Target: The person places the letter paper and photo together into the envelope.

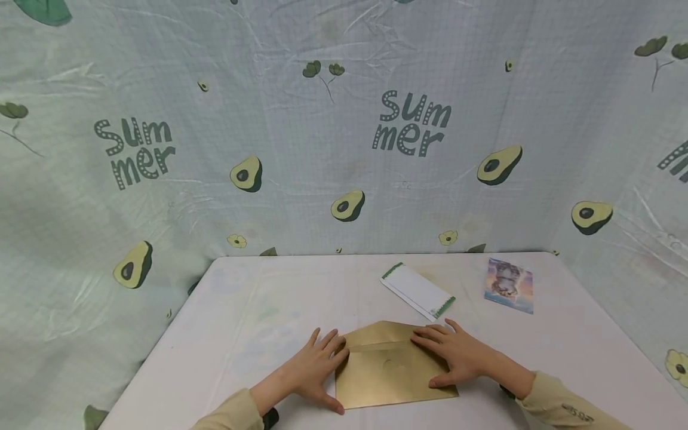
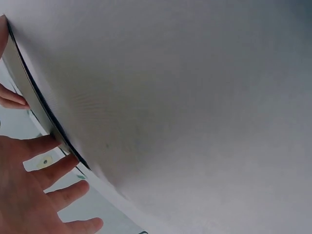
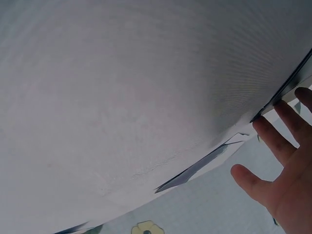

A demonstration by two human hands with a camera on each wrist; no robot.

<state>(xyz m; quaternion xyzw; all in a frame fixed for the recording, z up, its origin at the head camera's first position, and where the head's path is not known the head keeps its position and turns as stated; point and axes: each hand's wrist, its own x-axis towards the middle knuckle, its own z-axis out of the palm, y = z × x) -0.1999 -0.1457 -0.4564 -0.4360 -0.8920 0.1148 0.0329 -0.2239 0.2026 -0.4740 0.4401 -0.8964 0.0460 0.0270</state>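
A gold envelope (image 1: 395,376) lies on the white-covered table with its pointed flap unfolded toward the far side. My left hand (image 1: 317,370) rests at the envelope's left edge, fingers spread and fairly straight, the thumb near the lower left corner. On the right side, my right hand (image 1: 451,352) touches the envelope with spread fingers, its thumb lying on the front near the lower right. In the left wrist view the fingertips of my left hand (image 2: 34,190) meet the envelope's thin edge (image 2: 36,92). The right wrist view shows my right hand (image 3: 287,161) likewise touching an edge.
Behind the envelope lies a white card with green ends (image 1: 418,291). Farther right is a picture card (image 1: 508,285) in blue and pink. The table (image 1: 258,304) meets a hanging cloth (image 1: 290,131) printed with avocados at its back edge.
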